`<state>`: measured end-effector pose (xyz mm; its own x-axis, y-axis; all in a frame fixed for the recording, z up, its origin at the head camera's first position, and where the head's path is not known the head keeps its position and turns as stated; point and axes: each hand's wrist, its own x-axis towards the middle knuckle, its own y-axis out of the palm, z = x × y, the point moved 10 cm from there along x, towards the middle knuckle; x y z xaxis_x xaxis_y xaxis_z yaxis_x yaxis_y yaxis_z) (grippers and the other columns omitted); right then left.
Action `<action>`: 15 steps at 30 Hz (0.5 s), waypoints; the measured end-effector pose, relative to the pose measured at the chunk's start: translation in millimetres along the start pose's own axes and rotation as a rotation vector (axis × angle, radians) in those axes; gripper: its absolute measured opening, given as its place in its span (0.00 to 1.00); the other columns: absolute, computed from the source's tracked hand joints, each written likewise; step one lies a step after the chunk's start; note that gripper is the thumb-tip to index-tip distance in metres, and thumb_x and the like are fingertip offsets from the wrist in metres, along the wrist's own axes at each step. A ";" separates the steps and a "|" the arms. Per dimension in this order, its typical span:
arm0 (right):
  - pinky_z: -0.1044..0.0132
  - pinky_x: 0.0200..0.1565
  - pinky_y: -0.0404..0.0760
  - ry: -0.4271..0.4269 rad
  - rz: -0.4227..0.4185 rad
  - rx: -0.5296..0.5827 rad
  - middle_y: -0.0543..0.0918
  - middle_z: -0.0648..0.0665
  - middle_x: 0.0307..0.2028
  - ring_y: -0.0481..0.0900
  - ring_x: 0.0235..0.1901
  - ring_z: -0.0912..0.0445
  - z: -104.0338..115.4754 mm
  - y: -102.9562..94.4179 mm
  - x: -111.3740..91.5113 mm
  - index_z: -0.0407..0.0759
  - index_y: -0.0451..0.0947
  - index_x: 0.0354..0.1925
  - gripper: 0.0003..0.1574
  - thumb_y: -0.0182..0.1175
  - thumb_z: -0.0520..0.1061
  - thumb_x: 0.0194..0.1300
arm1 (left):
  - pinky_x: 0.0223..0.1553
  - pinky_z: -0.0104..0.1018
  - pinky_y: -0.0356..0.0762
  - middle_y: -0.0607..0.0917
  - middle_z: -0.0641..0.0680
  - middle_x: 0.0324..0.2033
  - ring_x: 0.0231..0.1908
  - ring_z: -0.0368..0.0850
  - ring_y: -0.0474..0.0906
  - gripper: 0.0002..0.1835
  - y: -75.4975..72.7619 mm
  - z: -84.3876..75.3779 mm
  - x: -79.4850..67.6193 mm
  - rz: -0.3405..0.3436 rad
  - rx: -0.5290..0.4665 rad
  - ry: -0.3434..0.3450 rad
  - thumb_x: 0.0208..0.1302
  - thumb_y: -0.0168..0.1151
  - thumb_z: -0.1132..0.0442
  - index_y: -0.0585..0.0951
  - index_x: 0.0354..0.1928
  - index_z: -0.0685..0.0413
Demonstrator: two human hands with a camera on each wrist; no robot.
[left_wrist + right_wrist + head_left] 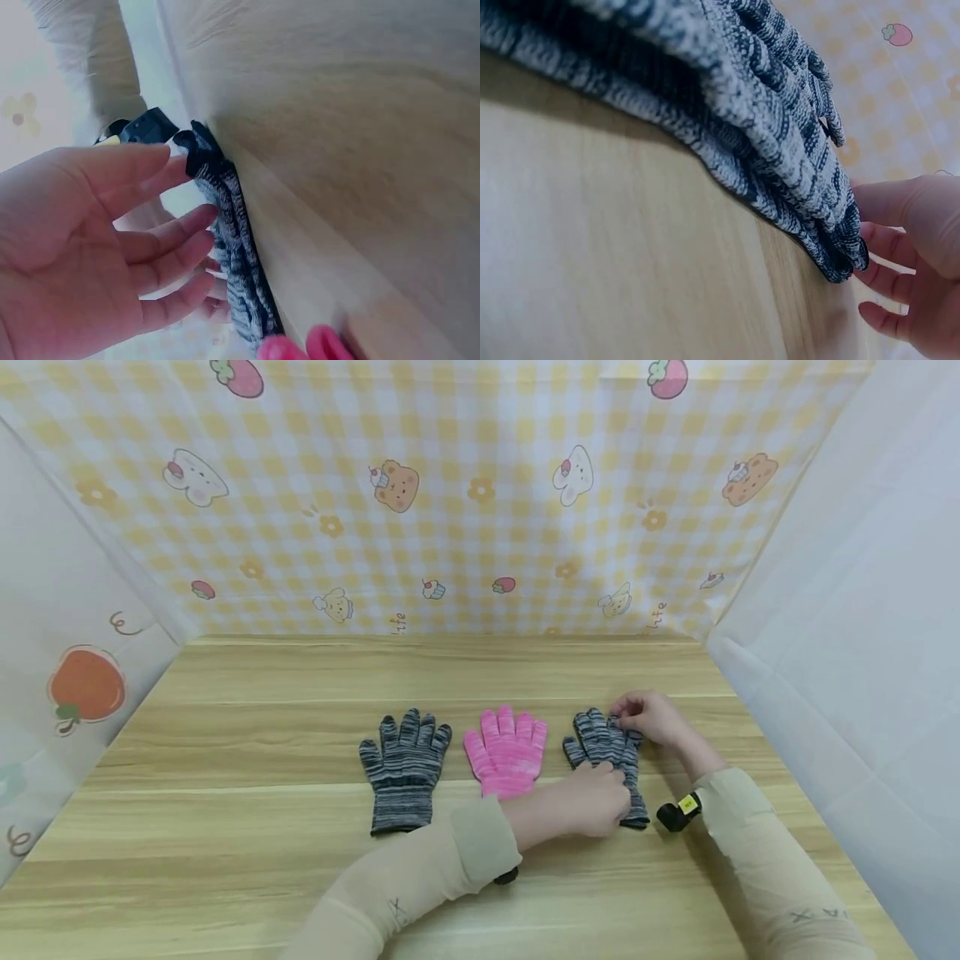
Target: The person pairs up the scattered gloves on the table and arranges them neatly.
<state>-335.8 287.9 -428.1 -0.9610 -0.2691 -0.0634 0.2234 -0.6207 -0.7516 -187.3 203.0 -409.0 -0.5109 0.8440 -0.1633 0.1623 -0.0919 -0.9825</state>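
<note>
A black-and-grey knitted glove (600, 739) lies on the right of a row of gloves, its fingers towards the back. My right hand (654, 718) pinches a fingertip of this glove between thumb and index finger; two knitted layers (832, 240) show at that end in the right wrist view. Over the cuff end is my left hand (592, 797). In the left wrist view its fingers (176, 232) extend loosely against the glove's side, and the thumb and index finger touch near the dark cuff edge (196, 154).
A pink glove (510, 752) lies in the middle, partly under my left forearm. Further left is another black-and-grey glove (405, 768), flat on the wooden table (225, 827). A checked cloth (480, 527) hangs behind; a white sheet (862, 568) stands at the right.
</note>
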 end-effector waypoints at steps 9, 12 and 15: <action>0.40 0.54 0.71 -0.201 -0.014 -0.045 0.79 0.35 0.48 0.74 0.51 0.38 26.6 2.5 -4.7 0.35 0.80 0.46 0.17 0.60 0.26 0.57 | 0.54 0.33 0.70 0.78 0.42 0.50 0.52 0.37 0.72 0.16 7.4 7.0 -15.1 0.089 -0.093 0.051 0.64 0.62 0.53 0.83 0.53 0.38; 0.40 0.56 0.68 -0.300 -0.021 -0.075 0.80 0.37 0.48 0.73 0.52 0.39 38.7 4.5 -9.6 0.36 0.81 0.46 0.16 0.62 0.27 0.58 | 0.55 0.30 0.69 0.78 0.43 0.53 0.53 0.38 0.71 0.18 7.0 7.5 -19.0 0.100 -0.105 0.063 0.64 0.61 0.54 0.81 0.56 0.40; 0.39 0.57 0.65 -0.376 -0.015 -0.130 0.81 0.37 0.49 0.73 0.53 0.39 46.5 8.3 -15.5 0.38 0.82 0.47 0.16 0.63 0.31 0.59 | 0.55 0.29 0.68 0.78 0.44 0.55 0.55 0.38 0.71 0.19 6.5 7.5 -22.2 0.108 -0.107 0.077 0.65 0.60 0.54 0.80 0.58 0.41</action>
<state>-311.5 252.6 -402.8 -0.8318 -0.5268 0.1747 0.1642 -0.5342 -0.8292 -181.3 179.7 -412.4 -0.4204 0.8704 -0.2564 0.3042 -0.1310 -0.9435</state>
